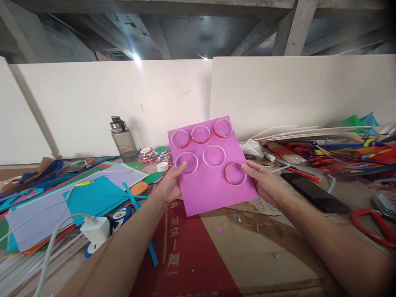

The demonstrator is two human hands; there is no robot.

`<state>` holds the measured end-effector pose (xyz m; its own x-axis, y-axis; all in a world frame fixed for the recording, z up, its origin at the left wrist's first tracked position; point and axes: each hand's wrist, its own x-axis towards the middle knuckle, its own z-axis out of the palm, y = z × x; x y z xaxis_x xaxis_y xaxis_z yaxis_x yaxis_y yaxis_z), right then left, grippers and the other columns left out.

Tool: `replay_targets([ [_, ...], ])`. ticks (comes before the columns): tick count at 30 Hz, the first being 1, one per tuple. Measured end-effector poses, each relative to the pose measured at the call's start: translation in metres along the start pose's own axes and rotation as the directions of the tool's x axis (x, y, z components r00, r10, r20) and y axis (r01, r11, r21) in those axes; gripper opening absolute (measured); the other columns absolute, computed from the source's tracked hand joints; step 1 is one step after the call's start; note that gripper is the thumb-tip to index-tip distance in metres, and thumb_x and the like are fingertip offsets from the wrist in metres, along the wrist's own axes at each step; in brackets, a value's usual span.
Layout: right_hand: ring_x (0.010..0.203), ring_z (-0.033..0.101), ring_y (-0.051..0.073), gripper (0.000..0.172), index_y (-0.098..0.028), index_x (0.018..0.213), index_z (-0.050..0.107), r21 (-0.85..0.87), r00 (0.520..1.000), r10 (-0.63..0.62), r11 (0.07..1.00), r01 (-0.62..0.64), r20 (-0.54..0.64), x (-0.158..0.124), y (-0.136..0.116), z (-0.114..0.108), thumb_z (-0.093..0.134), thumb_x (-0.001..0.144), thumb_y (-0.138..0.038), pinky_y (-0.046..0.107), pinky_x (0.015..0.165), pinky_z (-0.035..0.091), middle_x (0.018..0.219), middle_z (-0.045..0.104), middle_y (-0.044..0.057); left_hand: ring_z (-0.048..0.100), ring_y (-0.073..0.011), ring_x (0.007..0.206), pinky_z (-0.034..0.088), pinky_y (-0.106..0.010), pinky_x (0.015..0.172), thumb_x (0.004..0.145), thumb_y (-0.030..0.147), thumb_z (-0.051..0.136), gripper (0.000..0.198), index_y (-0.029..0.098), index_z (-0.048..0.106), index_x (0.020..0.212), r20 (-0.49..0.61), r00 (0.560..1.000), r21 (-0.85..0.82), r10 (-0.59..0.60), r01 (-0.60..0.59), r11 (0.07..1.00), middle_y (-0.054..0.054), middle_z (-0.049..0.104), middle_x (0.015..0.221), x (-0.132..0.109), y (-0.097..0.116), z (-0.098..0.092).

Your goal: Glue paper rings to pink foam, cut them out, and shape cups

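A purple sheet [204, 194] of paper or card is held up in front of me, tilted, between both hands. Several thin rings [214, 156], whitish with red on some sides, stand on its face. My left hand [171, 181] grips the left edge, its thumb on the face at a ring [197, 165] and its fingers behind. My right hand [260, 177] is closed on the right edge, with the thumb touching the lower right ring [235, 183]. Whether the rings are stuck to the sheet, I cannot tell. Fingers behind the sheet are hidden.
Below lies a red and brown cardboard box [198, 264]. Coloured paper sheets [95, 198], a white charger plug [95, 229] and a water bottle [123, 142] are at left. Stacked discs [161, 153] stand behind. To the right are a black phone [314, 192] and red-handled scissors [371, 225].
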<state>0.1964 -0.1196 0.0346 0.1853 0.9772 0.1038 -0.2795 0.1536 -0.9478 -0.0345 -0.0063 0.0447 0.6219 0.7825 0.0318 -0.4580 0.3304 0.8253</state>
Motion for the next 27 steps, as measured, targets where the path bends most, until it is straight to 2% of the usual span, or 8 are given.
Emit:
replay_targets([
  [5, 0.076, 0.065, 0.017, 0.024, -0.025, 0.094, 0.068, 0.005, 1.000, -0.005, 1.000, 0.005, -0.010, -0.0009, -0.0005, 0.0011, 0.071, 0.075, -0.038, 0.030, 0.071, 0.051, 0.093, 0.073, 0.002, 0.069, -0.0219, 0.071, 0.055, -0.034, 0.070, 0.075, 0.029, 0.068, 0.024, 0.013, 0.065, 0.093, -0.009, 1.000, -0.011, -0.011, 0.011, 1.000, -0.009, 0.073, 0.081, -0.0017, 0.0017, 0.0009],
  [9, 0.071, 0.064, 0.015, 0.023, -0.023, 0.092, 0.068, -0.005, 0.999, -0.011, 1.000, 0.010, -0.046, -0.0019, -0.0016, 0.0016, 0.070, 0.075, -0.039, 0.027, 0.065, 0.049, 0.088, 0.073, 0.001, 0.069, -0.0221, 0.077, 0.054, -0.036, 0.078, 0.080, 0.035, 0.061, 0.033, 0.014, 0.064, 0.105, 0.017, 1.000, -0.069, 0.017, -0.016, 0.997, -0.007, 0.073, 0.086, -0.0039, 0.0052, 0.0016],
  [12, 0.068, 0.064, 0.015, 0.025, -0.023, 0.094, 0.068, -0.005, 0.999, -0.010, 1.000, 0.010, -0.049, -0.0025, -0.0019, 0.0018, 0.071, 0.074, -0.039, 0.027, 0.062, 0.049, 0.087, 0.073, 0.001, 0.067, -0.0253, 0.090, 0.051, -0.039, 0.087, 0.084, 0.043, 0.055, 0.041, 0.015, 0.062, 0.112, 0.051, 0.996, -0.104, 0.071, -0.066, 0.992, -0.008, 0.072, 0.099, -0.0032, 0.0074, 0.0020],
  [15, 0.070, 0.064, 0.016, 0.026, -0.023, 0.094, 0.068, -0.007, 0.999, 0.001, 1.000, -0.002, -0.045, -0.0031, -0.0017, 0.0017, 0.071, 0.074, -0.039, 0.028, 0.064, 0.050, 0.088, 0.073, 0.001, 0.061, -0.0301, 0.107, 0.047, -0.043, 0.093, 0.083, 0.053, 0.051, 0.052, 0.016, 0.060, 0.119, 0.084, 0.994, -0.107, 0.071, -0.062, 0.992, -0.010, 0.066, 0.117, -0.0007, 0.0083, 0.0008],
  [17, 0.071, 0.064, 0.016, 0.026, -0.024, 0.094, 0.068, -0.013, 0.999, 0.002, 1.000, -0.003, -0.042, -0.0034, -0.0015, 0.0014, 0.071, 0.074, -0.039, 0.028, 0.065, 0.050, 0.089, 0.072, 0.001, 0.058, -0.0311, 0.112, 0.046, -0.044, 0.095, 0.083, 0.055, 0.051, 0.055, 0.017, 0.058, 0.122, 0.085, 0.994, -0.101, 0.068, -0.059, 0.993, -0.010, 0.064, 0.121, 0.0010, 0.0085, -0.0003],
  [22, 0.071, 0.063, 0.013, 0.025, -0.023, 0.094, 0.069, -0.027, 1.000, -0.004, 1.000, 0.003, -0.030, -0.0039, -0.0015, 0.0013, 0.072, 0.074, -0.038, 0.026, 0.065, 0.050, 0.089, 0.072, 0.001, 0.058, -0.0302, 0.113, 0.045, -0.043, 0.097, 0.083, 0.054, 0.051, 0.054, 0.018, 0.058, 0.122, 0.045, 0.994, -0.104, 0.104, -0.098, 0.990, -0.010, 0.064, 0.121, 0.0033, 0.0087, -0.0016],
  [27, 0.069, 0.063, 0.013, 0.030, -0.024, 0.098, 0.069, -0.040, 1.000, 0.004, 0.999, -0.005, -0.018, -0.0037, -0.0012, 0.0015, 0.072, 0.073, -0.040, 0.026, 0.063, 0.049, 0.088, 0.072, 0.002, 0.061, -0.0307, 0.107, 0.047, -0.044, 0.094, 0.081, 0.057, 0.051, 0.055, 0.017, 0.061, 0.117, 0.020, 0.996, -0.100, 0.083, -0.081, 0.992, -0.011, 0.069, 0.111, 0.0048, 0.0077, -0.0049],
])
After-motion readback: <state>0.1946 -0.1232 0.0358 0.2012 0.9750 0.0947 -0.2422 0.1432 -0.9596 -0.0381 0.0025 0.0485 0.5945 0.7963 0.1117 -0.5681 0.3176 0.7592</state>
